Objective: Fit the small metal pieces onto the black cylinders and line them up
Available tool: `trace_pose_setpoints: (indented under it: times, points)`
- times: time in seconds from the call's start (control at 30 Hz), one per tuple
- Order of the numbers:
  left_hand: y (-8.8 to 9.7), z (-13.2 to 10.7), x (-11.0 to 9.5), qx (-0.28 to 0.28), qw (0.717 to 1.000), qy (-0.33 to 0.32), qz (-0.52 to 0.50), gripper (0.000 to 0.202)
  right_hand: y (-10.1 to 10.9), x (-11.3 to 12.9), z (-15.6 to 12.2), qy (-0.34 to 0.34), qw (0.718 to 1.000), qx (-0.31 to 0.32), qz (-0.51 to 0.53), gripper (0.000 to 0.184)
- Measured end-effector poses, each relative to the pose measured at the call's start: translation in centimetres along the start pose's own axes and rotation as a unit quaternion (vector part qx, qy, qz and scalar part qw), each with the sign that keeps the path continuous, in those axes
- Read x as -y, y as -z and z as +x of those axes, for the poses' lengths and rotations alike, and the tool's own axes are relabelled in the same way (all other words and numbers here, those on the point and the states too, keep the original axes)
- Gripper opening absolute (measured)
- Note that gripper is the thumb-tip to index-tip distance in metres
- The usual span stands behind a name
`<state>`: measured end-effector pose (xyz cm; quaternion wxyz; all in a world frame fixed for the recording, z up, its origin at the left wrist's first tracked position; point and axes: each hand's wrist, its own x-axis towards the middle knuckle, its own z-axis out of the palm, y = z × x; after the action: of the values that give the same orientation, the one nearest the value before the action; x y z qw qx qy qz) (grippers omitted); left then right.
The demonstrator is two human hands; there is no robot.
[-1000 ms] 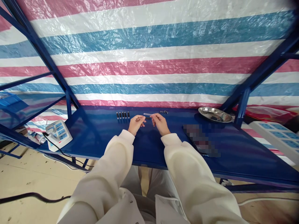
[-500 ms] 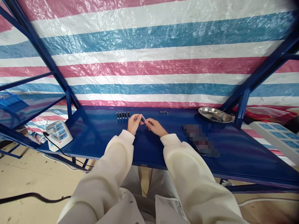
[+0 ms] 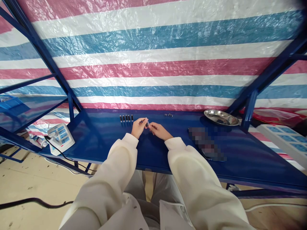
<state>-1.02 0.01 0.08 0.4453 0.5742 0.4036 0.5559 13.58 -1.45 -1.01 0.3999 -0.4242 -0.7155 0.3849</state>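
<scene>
Above the blue table (image 3: 153,150), my left hand (image 3: 139,127) pinches a small dark tube (image 3: 147,123) between thumb and fingers. My right hand (image 3: 157,130) has its fingertips closed at the tube's near end, so both hands meet on it. Much of the tube is covered by the fingers. To the left and behind my left hand, several small black cylinders (image 3: 126,118) with light ends are lined up in a row. Past my right hand lies a small group of shiny metal pieces (image 3: 168,115), too small to name.
A shallow oval metal dish (image 3: 221,118) lies at the back right. Nearer stands a blurred-out dark flat object (image 3: 206,144). White power strips (image 3: 60,138) sit at the left end and beyond the right end. Striped plastic sheeting (image 3: 153,68) hangs behind, between blue frame posts.
The tube has turned slightly between my fingers, and my fingertips have shifted on it. Both hands remain in nearly the same place; the things on the table have not moved.
</scene>
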Motion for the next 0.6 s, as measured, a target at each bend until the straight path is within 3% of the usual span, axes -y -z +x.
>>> trace_pose_setpoints:
  times: [0.27,0.6]
  points:
    - [0.01,-0.02,0.64,0.019,1.000,-0.013,0.019,0.033,0.06,0.14,0.14,0.033,0.997,-0.066,-0.003,0.036]
    - [0.02,-0.16,0.52,0.060,0.996,-0.040,0.049,0.040,0.21,-0.34,0.24,0.021,0.998,-0.064,0.009,0.035]
